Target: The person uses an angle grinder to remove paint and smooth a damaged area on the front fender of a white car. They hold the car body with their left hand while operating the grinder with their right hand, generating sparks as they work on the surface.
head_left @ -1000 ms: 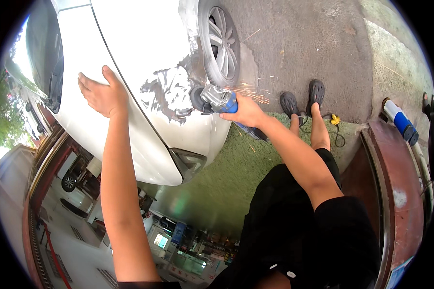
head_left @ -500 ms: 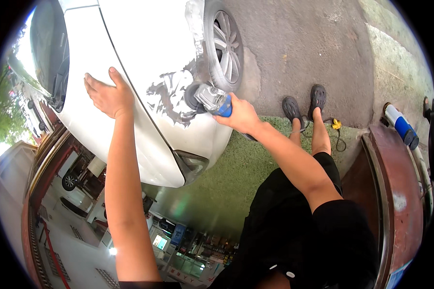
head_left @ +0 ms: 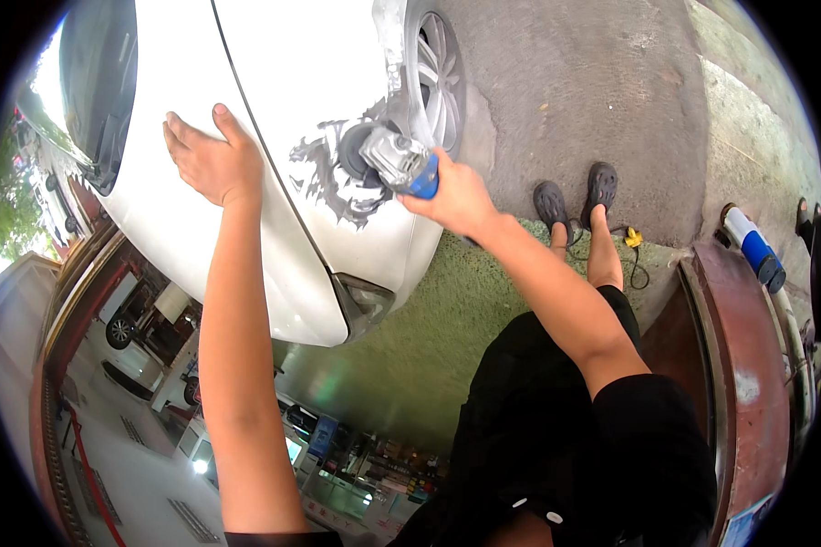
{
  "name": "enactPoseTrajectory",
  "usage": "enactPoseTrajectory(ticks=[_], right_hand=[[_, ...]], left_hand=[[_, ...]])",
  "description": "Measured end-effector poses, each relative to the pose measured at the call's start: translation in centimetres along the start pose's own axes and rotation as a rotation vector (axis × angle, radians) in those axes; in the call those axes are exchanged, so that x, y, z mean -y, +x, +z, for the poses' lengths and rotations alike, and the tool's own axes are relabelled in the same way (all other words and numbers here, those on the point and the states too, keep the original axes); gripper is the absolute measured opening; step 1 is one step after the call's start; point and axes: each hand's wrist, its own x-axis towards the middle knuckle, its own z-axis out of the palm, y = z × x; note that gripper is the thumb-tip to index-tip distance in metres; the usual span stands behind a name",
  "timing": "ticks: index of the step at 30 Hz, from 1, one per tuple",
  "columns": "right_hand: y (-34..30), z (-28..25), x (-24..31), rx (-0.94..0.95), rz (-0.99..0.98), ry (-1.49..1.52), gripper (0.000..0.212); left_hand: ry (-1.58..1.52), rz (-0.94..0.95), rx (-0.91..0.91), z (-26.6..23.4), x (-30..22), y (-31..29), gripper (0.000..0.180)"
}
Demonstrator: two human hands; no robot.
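Observation:
My left hand point(head_left: 212, 157) lies flat on the white car's hood point(head_left: 178, 232), fingers stretched and thumb apart. Gripped in my right hand point(head_left: 456, 196) is an angle grinder point(head_left: 396, 160) with a grey metal head and a blue body. Its round dark disc point(head_left: 353, 152) is at a bare, streaked grey patch point(head_left: 312, 169) on the fender point(head_left: 388, 251), across the panel gap from my left hand. Whether the disc touches the surface cannot be made out. The underside of the tool's handle is hidden by my fingers.
Right of the patch is the front wheel point(head_left: 440, 77); a headlight point(head_left: 363, 301) lies nearer me. A cord with a yellow connector point(head_left: 633, 237) runs by my feet in dark clogs point(head_left: 600, 187). A reddish-brown metal panel point(head_left: 743, 365) and a blue-white cylinder point(head_left: 755, 246) are at right.
The grinder has moved left and farther away across the grey patch. My left hand keeps its place on the hood, while the whole view has shifted slightly.

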Motion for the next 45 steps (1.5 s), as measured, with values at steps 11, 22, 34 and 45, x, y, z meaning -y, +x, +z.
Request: enactPoseTrajectory(ticks=[11, 22, 34, 45], right_hand=[[-0.3, 0.3, -1.5, 0.087, -0.016, -0.077, 0.084], [-0.2, -1.5, 0.1, 0.206, -0.069, -0.162, 0.082], [-2.8, 1.9, -1.3, 0.114, -0.018, 0.208, 0.08], [-4.9, 6.7, 2.0, 0.158, 0.409, 1.146, 0.048]], left_hand=[[0.001, -0.007, -0.017, 0.2, 0.0, -0.1, 0.087], [-0.007, -0.001, -0.017, -0.1, 0.1, -0.3, 0.084], [0.009, -0.013, 0.005, 0.1, 0.0, 0.1, 0.084], [0.014, -0.021, 0.046, -0.1, -0.4, 0.1, 0.085]])
